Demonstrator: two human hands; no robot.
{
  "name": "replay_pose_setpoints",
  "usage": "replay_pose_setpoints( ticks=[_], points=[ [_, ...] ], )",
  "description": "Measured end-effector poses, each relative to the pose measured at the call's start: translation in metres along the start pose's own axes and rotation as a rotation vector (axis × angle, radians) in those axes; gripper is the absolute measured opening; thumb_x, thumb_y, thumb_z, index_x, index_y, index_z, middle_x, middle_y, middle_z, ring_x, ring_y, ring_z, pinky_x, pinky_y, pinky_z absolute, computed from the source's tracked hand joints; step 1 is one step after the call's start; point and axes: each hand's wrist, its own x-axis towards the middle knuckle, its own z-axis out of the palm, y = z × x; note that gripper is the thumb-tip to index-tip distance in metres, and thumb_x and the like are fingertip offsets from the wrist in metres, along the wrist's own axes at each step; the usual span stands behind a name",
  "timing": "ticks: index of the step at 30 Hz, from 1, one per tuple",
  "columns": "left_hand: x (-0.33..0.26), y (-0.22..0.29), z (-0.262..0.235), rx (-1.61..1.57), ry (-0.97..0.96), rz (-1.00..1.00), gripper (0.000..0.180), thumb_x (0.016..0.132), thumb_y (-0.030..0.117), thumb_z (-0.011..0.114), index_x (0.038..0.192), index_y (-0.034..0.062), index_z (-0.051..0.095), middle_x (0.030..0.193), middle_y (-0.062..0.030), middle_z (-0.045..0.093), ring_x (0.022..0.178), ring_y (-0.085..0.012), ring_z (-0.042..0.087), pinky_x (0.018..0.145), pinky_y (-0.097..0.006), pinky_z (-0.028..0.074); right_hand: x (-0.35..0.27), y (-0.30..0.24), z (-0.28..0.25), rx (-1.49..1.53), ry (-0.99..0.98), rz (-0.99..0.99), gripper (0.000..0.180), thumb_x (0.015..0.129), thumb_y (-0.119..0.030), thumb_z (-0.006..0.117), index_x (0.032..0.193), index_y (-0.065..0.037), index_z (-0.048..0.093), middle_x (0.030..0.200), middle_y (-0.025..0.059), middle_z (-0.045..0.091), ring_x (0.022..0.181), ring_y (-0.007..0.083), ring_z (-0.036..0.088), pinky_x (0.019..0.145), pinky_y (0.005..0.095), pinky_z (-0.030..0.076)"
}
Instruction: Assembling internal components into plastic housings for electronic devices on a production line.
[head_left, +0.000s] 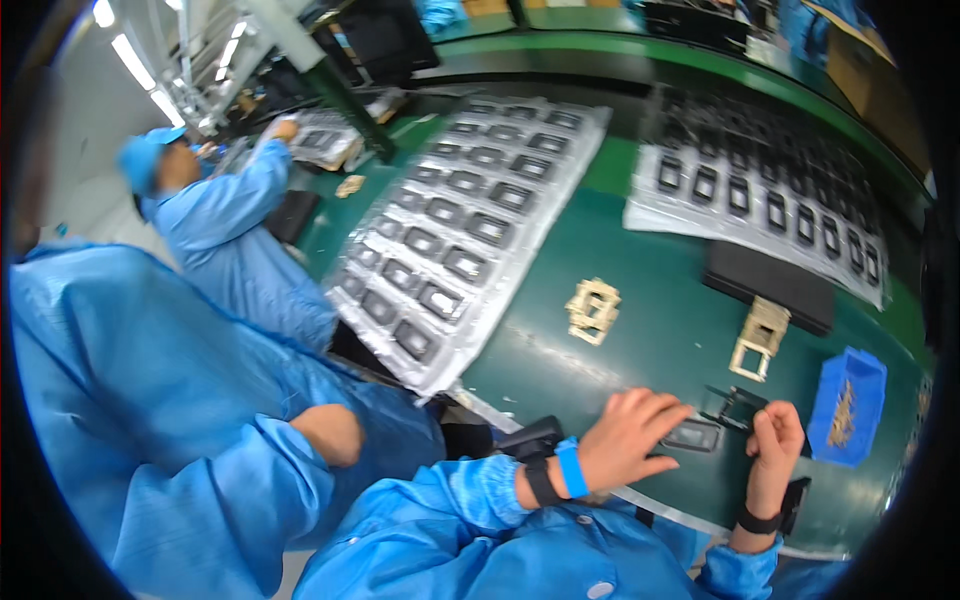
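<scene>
My left hand [632,435] reaches over the green bench with fingers stretched out and thumb apart. Beside its fingertips a dark rectangular housing [692,434] with a grey window lies on the bench. My right hand [775,440] is closed in a pinch at the edge of a thin black frame [740,408], just past the housing. The frame's far end comes close to my left fingertips; I cannot tell whether they touch it. Beyond the frame lies a beige cut-out plate [760,338], and farther left a small pile of similar beige plates [593,311].
A blue bin [848,408] of small brass-coloured pieces stands at the right. Behind are a black box [768,286] and a tray of black housings [760,195]. A long clear tray [455,225] of housings lies left. Co-workers in blue [150,380] [220,215] are on the left.
</scene>
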Motion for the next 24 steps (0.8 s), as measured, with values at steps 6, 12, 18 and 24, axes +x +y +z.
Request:
replay_pose_setpoints(
  ticks=[6, 12, 18, 24],
  points=[
    [-0.003, -0.005, 0.006, -0.066, 0.01, 0.016, 0.076, 0.068, 0.027, 0.078, 0.134, 0.0076, 0.047, 0.127, -0.0111, 0.049, 0.114, -0.0322, 0.044, 0.094, -0.044, 0.036, 0.009, 0.023, -0.012, -0.061, -0.034, -0.068, 0.007, 0.095, -0.011, 0.059, 0.091, -0.009, 0.053, 0.07, -0.0057, 0.044, 0.051, 0.0006, 0.036, 0.044, 0.0163, 0.027],
    [-0.004, -0.005, 0.007, -0.115, 0.037, 0.039, 0.078, 0.064, 0.023, 0.081, 0.132, 0.0042, 0.047, 0.126, -0.0138, 0.048, 0.115, -0.033, 0.043, 0.095, -0.044, 0.036, 0.017, 0.042, -0.027, -0.068, -0.001, -0.109, 0.005, 0.096, -0.012, 0.056, 0.094, -0.008, 0.054, 0.07, -0.0066, 0.04, 0.05, -0.0003, 0.033, 0.044, 0.0163, 0.025],
    [-0.003, -0.007, 0.012, -0.146, 0.1, 0.094, 0.083, 0.058, 0.02, 0.086, 0.128, 0.0004, 0.047, 0.12, -0.0136, 0.048, 0.11, -0.031, 0.043, 0.094, -0.041, 0.034, 0.002, -0.006, -0.001, -0.164, -0.051, -0.083, 0.007, 0.093, -0.009, 0.062, 0.094, -0.003, 0.06, 0.073, -0.0004, 0.051, 0.06, 0.0081, 0.042, 0.057, 0.0219, 0.035],
    [-0.001, 0.006, 0.018, -0.121, 0.169, 0.091, 0.081, 0.062, 0.024, 0.083, 0.129, -0.0003, 0.046, 0.127, -0.0163, 0.047, 0.112, -0.0342, 0.045, 0.094, -0.043, 0.037, 0.009, 0.021, -0.03, -0.147, 0.038, -0.092, 0.003, 0.094, -0.011, 0.057, 0.094, -0.01, 0.055, 0.071, -0.0068, 0.04, 0.05, -0.0005, 0.031, 0.042, 0.017, 0.023]
  ],
)
